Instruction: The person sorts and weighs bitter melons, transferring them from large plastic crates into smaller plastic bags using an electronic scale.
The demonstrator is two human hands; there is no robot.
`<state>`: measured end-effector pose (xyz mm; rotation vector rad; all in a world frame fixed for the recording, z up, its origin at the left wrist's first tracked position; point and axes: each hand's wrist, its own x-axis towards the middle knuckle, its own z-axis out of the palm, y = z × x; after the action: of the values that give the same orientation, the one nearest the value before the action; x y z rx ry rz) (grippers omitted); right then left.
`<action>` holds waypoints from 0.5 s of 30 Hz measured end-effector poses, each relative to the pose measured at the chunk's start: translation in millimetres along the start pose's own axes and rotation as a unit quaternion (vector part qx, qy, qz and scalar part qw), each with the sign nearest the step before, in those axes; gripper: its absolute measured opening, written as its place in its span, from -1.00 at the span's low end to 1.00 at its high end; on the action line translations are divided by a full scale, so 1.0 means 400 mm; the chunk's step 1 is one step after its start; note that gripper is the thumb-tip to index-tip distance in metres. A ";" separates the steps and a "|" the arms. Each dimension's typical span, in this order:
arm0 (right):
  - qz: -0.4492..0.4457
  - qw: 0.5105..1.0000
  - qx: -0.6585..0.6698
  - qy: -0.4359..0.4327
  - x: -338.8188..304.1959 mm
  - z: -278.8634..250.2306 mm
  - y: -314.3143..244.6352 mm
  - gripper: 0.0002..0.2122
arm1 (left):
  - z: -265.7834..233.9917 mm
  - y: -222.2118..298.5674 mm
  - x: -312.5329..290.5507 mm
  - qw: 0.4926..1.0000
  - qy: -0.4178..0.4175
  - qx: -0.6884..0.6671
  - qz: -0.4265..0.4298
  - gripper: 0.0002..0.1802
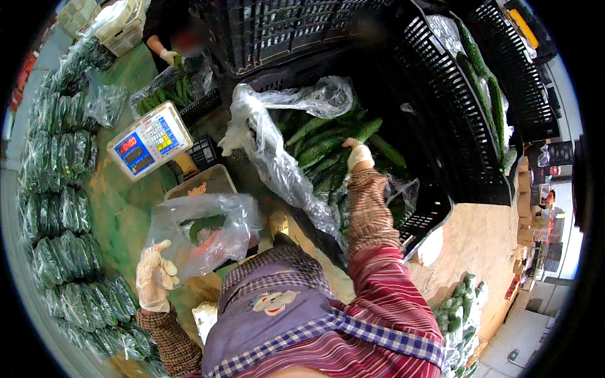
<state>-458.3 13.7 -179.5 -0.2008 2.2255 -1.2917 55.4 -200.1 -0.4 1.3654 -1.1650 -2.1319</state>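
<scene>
My left hand, in a pale glove, is closed at the near left edge of a clear plastic bag, its fingers partly hidden. Through the bag a green cucumber and something red show; I cannot tell whether they lie inside it or behind it. Reaching forward, my right hand has its fingers around a cucumber on a heap of cucumbers. That heap fills a black crate lined with a crumpled clear plastic liner.
A digital scale stands front left. Beyond it, a gloved co-worker's hand is at another crate of cucumbers. Rows of bagged cucumbers line the far left. Tall black crates rise on the right; more bagged cucumbers lie at lower right.
</scene>
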 end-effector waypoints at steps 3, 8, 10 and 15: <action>-0.021 0.982 -0.189 -0.004 0.099 0.095 0.144 -0.83 | 0.016 0.008 -0.009 1.000 0.010 0.023 0.008 -0.55; 0.312 0.892 0.277 0.176 0.087 0.184 -0.076 -0.53 | 0.002 0.005 -0.041 0.999 0.022 0.025 0.013 -0.46; 0.338 0.893 0.236 0.180 0.085 0.175 -0.119 -0.58 | -0.004 0.000 -0.046 0.999 0.035 0.033 0.013 -0.48; -0.084 0.976 0.137 0.145 0.040 0.020 0.068 -0.58 | -0.023 -0.010 -0.061 0.995 0.073 0.042 0.054 -0.55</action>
<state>-463.5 15.7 -211.3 -0.1005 2.2707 -1.8034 75.5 -185.9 9.0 1.4340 -1.2527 -1.8938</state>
